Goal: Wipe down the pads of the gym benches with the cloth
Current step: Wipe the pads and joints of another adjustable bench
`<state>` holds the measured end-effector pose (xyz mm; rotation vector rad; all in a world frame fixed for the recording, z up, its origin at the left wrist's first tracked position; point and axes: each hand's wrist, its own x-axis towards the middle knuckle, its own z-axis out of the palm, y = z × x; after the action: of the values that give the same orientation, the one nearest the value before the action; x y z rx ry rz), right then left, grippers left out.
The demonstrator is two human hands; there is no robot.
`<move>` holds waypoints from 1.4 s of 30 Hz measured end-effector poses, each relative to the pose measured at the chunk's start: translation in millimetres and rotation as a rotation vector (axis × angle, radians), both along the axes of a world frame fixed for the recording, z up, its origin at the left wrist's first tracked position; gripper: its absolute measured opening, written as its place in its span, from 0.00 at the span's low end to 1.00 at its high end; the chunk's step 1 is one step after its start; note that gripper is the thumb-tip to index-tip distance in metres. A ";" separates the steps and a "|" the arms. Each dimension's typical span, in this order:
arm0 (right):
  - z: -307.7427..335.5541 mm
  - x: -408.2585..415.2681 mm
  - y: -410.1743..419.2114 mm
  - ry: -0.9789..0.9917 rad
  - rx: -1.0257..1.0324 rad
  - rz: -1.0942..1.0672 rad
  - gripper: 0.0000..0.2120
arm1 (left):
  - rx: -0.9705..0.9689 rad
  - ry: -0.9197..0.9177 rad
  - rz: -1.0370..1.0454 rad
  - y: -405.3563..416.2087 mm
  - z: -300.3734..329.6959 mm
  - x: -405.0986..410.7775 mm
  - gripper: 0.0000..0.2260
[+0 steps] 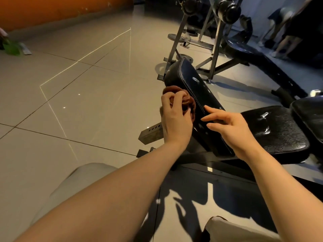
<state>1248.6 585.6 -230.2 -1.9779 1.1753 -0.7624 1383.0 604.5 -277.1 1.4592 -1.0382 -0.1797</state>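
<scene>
At the left edge of the tilted black back pad, the left hand grips a bunched brown cloth, fingers curled over the top of the wad, pressing it against the pad's stitched side. Cloth sits about midway along that side edge, touching it. Right hand is released, fingers straight and spread, fingertips resting on the pad's lower left edge just beside the cloth; it holds nothing. Both forearms bare, reaching in from the bottom of the view.

The pad belongs to an adjustable bench; its flat seat pad lies to the right, textured black with shiny glare patches, and another black pad shows at the far right edge. A grey metal frame bar with holes sticks out below the left hand. Behind the bench, a grey metal rack with black weight plates up top, and another dark bench beyond it. Tiled grey floor with thin light reflections; orange wall at top left. A person's legs show at top right, blurred. A green object at far left, unclear what.
</scene>
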 end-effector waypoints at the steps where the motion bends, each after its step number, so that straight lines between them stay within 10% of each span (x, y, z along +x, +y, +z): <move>1: 1.3 -1.6 0.6 -0.032 0.031 0.005 0.14 | 0.045 -0.016 -0.057 2.0 -7.7 -2.4 0.18; 16: -16.0 -17.2 -3.0 -0.078 0.012 -0.122 0.27 | -0.015 0.023 0.029 -1.1 -17.8 -35.3 0.18; 21: -15.5 -18.9 2.1 -0.081 0.062 -0.110 0.25 | 0.183 0.117 -0.290 18.2 -41.9 -43.6 0.17; 28: -18.4 -34.4 2.2 -0.048 0.049 -0.159 0.22 | 0.010 0.079 0.014 8.9 -19.8 -45.9 0.17; 38: -20.8 -40.9 7.1 -0.004 0.097 -0.151 0.24 | 0.244 0.213 -0.309 20.0 -50.9 -63.7 0.15; 42: -21.7 -53.2 6.8 0.035 0.097 -0.212 0.21 | 0.110 0.188 -0.093 22.1 -36.1 -73.1 0.13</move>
<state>1195.4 592.5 -251.9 -1.8132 1.4325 -0.7633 1309.8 626.6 -313.2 1.4626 -0.9546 -0.4389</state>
